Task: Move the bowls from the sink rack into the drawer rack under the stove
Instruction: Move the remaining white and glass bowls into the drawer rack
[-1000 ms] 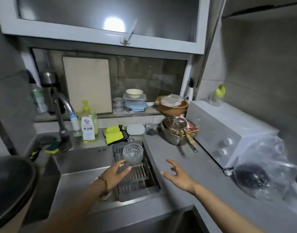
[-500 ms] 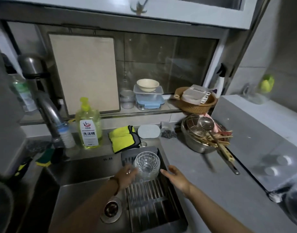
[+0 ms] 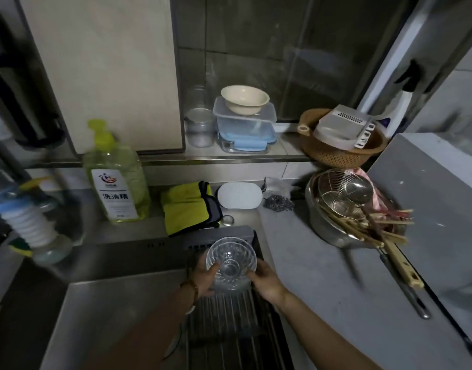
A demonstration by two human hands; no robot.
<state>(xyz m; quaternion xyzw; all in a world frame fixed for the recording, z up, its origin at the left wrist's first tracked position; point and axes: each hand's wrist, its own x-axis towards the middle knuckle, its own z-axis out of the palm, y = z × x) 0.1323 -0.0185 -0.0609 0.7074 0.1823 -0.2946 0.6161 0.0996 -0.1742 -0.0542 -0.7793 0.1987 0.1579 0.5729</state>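
Both sets of fingers curl round the faceted clear glass bowl: my left hand and right hand. Far left, the yellow-green plastic bottle reads 洗洁精.

**A:** What is the bowl made of?

**B:** The bowl is clear cut glass, faceted and shiny. The rack is thin metal bars, and the sink is dull brushed steel.

**A:** And the things around them?

**B:** The desk is smooth, matt grey. The soap bottle is glossy see-through green plastic. The cloth is soft yellow fabric. The basin is polished steel. It holds a wire-mesh strainer and wooden chopsticks.
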